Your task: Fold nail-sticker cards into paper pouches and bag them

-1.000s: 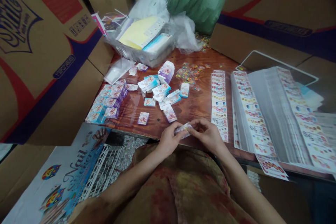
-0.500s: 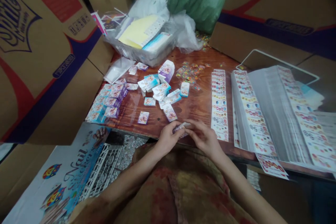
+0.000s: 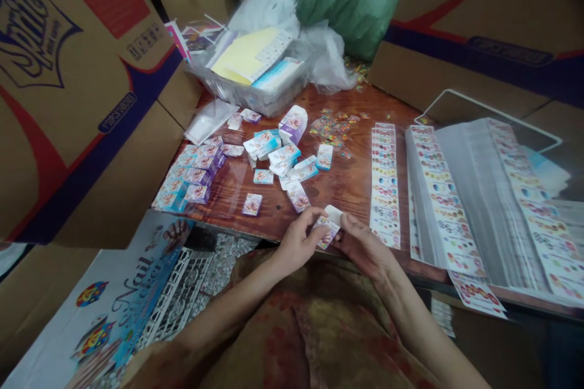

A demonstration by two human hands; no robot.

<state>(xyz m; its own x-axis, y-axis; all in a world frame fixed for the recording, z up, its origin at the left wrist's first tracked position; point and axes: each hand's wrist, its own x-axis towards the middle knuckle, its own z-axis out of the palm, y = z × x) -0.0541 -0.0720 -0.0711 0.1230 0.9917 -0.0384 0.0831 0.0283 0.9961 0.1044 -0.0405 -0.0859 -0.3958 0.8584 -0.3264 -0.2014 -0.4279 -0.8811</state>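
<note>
- Holds a small purple-and-white nail sticker box (image 3: pixel 326 236) in the left hand (image 3: pixel 296 243), with fingers clamped on its left side, above the near edge of a red-brown wooden counter (image 3: pixel 351 185).
- Touches the raised white flap (image 3: pixel 334 213) of this box with the fingers of the right hand (image 3: pixel 366 247); cannot tell whether clamped on it or only resting against it.
- Has a purple carton (image 3: pixel 298 197) lying just beyond the left hand, and a lone purple packet box (image 3: pixel 252 204) apart from it, farther left.
- Faces a loose pile of blue and purple boxes (image 3: pixel 283 157) past these, some lying across one another.
- Shows rows of blue and purple boxes (image 3: pixel 187 175) packed together at the left edge.
- Has small multicoloured packets (image 3: pixel 331 127) strewn to the right of the pile, too blurred to read.
- Shows a single sticker strip (image 3: pixel 385 188) near the right hand, beside tall stacks of sticker sheets (image 3: pixel 447 206).
- Has a clear plastic tray (image 3: pixel 255 97) at the back, holding a yellow sheet (image 3: pixel 246 61).
- Stands between a large left cardboard box (image 3: pixel 91 134) and a large right cardboard box (image 3: pixel 474 67).
</note>
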